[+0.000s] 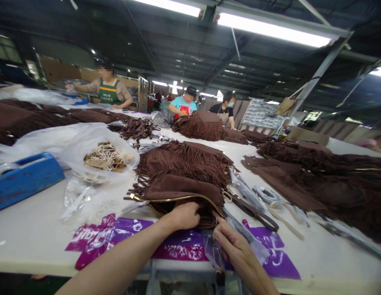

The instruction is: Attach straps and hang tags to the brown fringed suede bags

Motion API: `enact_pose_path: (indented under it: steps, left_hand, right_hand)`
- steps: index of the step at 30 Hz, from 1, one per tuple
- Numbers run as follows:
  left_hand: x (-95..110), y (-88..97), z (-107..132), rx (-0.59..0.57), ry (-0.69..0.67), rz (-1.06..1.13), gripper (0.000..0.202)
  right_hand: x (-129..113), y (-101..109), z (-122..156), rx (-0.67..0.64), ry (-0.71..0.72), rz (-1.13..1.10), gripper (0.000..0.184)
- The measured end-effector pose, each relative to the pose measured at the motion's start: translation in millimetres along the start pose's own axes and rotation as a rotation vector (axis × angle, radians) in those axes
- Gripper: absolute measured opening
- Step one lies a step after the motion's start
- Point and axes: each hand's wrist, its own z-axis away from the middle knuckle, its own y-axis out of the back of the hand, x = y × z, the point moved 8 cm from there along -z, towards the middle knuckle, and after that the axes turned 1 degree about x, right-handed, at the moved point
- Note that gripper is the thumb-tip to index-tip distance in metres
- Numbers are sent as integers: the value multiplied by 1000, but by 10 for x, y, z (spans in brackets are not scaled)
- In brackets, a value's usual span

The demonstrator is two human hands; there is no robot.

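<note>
A dark brown fringed bag (pixel 184 186) lies in front of me with its gold zip open towards me. My left hand (pixel 185 215) reaches into the opening; its bent fingers are largely hidden inside. At the right end of the opening, my right hand (pixel 227 239) grips the bag's edge, with the index finger up against the rim. Beneath the bag and my wrists is purple and magenta printed plastic (pixel 181 252). A brown wrist strap (pixel 254 211) with a gold clasp lies just right of the bag. Another strap with a metal clasp (pixel 217 258) hangs below my right hand.
Left stand a blue tape dispenser (pixel 27 180) and a clear plastic bag (pixel 70 151) of pale strings. Brown fringed bags are piled at right (pixel 325 176) and far back (pixel 202 125). Several people work across the white table (pixel 30 241), one in a green apron (pixel 108 92).
</note>
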Motion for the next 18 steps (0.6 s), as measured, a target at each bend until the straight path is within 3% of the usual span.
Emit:
enact_pose_path:
  steps: [6, 10, 15, 18]
  left_hand:
    - [-74, -32, 10, 52, 78, 59, 34]
    - [-74, -40, -23, 100, 106, 111, 29]
    - [-114, -14, -58, 129, 133, 217, 28]
    - [-152, -8, -54, 119, 141, 414, 28]
  right_hand:
    - [-105, -27, -34, 60, 85, 91, 32]
    - [-314, -189, -35, 1, 104, 166, 30]
    - [-784, -270, 12, -184, 108, -129, 31]
    - [-753, -196, -110, -148, 88, -149, 23]
